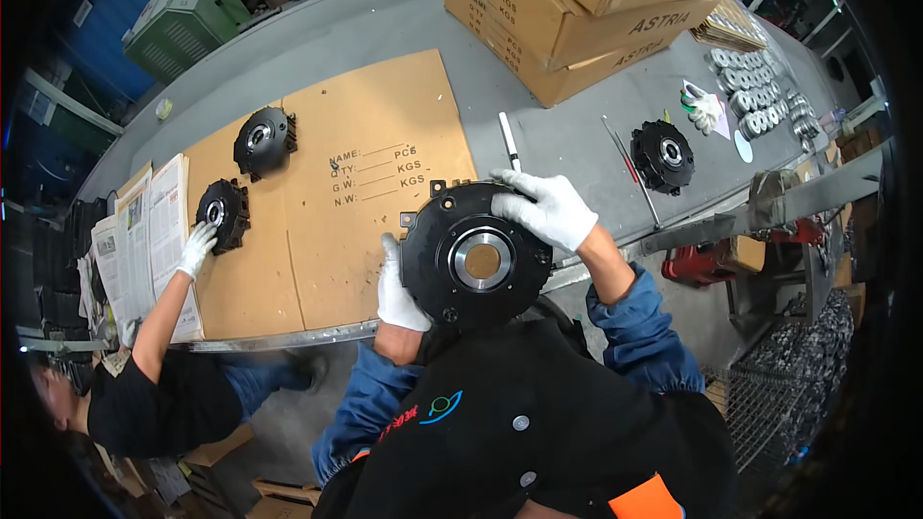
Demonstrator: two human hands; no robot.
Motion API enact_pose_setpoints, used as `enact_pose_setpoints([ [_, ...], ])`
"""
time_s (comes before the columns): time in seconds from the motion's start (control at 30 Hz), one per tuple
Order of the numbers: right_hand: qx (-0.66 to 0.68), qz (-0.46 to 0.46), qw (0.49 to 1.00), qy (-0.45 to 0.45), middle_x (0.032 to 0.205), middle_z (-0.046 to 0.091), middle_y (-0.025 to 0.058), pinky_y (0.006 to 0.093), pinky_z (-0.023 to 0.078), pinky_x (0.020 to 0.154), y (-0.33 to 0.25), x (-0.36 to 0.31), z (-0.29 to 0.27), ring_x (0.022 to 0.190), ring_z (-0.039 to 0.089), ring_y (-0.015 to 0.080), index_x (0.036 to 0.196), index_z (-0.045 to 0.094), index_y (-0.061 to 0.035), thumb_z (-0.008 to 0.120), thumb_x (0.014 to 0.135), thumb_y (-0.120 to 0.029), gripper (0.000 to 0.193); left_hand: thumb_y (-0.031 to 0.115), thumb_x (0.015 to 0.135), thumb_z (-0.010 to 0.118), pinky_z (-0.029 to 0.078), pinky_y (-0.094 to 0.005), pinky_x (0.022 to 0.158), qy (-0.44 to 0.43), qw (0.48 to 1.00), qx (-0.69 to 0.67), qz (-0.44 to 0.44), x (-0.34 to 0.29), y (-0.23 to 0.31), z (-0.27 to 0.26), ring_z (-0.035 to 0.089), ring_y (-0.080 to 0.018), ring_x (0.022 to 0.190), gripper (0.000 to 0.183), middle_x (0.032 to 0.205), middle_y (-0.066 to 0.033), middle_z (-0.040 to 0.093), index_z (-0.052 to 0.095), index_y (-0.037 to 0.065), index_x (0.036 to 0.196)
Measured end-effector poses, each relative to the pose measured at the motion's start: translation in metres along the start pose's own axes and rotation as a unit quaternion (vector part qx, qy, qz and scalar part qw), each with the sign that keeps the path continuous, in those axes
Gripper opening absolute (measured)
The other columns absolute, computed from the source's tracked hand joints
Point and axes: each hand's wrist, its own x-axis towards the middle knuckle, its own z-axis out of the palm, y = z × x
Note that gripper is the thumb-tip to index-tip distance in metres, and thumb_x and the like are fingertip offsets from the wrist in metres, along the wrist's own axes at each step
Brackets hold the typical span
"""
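Facing the camera is the round black housing [481, 284].

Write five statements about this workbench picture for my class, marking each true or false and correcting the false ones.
1. The gloved left hand and gloved right hand hold a large black part. True.
2. The centre of the large black part is solid. False: a round opening ringed with metal is there.
3. A co-worker's gloved hand touches another black part. True.
4. The white pen lies on top of the stacked cartons. False: it lies on the grey table.
5. The newspapers are at the right end of the table. False: they are at the left.
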Motion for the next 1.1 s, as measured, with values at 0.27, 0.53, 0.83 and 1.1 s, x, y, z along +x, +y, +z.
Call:
enact_pose_setpoints([
  [0.27, -0.165, -0.028, 0.986, 0.026, 0.095, 0.068, 0.0202, 0.0396, 0.05, 0.086, -0.004, 0.012, 0.009, 0.092, 0.065, 0.0369, 0.114, 0.067, -0.0106, 0.055, 0.083, -0.058, 0.058, 0.061, 0.096, 0.028, 0.043, -0.0465, 0.103, 0.018, 0.999, 0.041, 0.023, 0.003, -0.005, -0.014, 0.05, -0.0304, 0.123, 0.07, 0.137, -0.0138, 0.05, 0.038, 0.009, 0.142],
  [0.53, 0.197, 0.151, 0.968, 0.022, 0.077, 0.068, 0.0058, 0.0274, 0.047, 0.064, 0.056, 0.026, 0.014, 0.071, 0.061, 0.0141, 0.094, 0.07, 0.0013, 0.053, 0.093, -0.044, 0.049, 0.057, 0.097, 0.035, 0.045, -0.0419, 0.1, 0.03, 0.999, 0.008, 0.04, -0.007, -0.008, -0.005, 0.055, -0.0263, 0.118, 0.067, 0.133, -0.0125, 0.054, 0.042, 0.005, 0.138],
  [0.83, 0.774, 0.195, 0.603, 0.001, 0.109, 0.066, 0.0127, 0.0408, 0.055, 0.086, 0.071, -0.015, 0.052, 0.095, 0.066, 0.0262, 0.115, 0.059, -0.0046, 0.058, 0.092, -0.028, 0.033, 0.063, 0.095, 0.036, 0.051, -0.0347, 0.089, 0.121, 0.99, 0.05, 0.05, -0.012, 0.008, 0.025, 0.06, -0.0206, 0.107, 0.075, 0.124, -0.0108, 0.059, 0.044, -0.001, 0.136],
  [1.1, 0.805, 0.169, 0.564, 0.078, 0.115, 0.065, 0.0115, 0.0439, 0.052, 0.092, 0.093, -0.022, 0.06, 0.104, 0.063, 0.0285, 0.119, 0.06, -0.0079, 0.054, 0.093, -0.038, 0.04, 0.044, 0.096, 0.048, 0.043, -0.0402, 0.092, 0.072, 0.997, 0.024, 0.007, -0.027, -0.002, 0.035, 0.056, -0.023, 0.107, 0.046, 0.113, -0.0095, 0.063, 0.058, 0.001, 0.111],
])
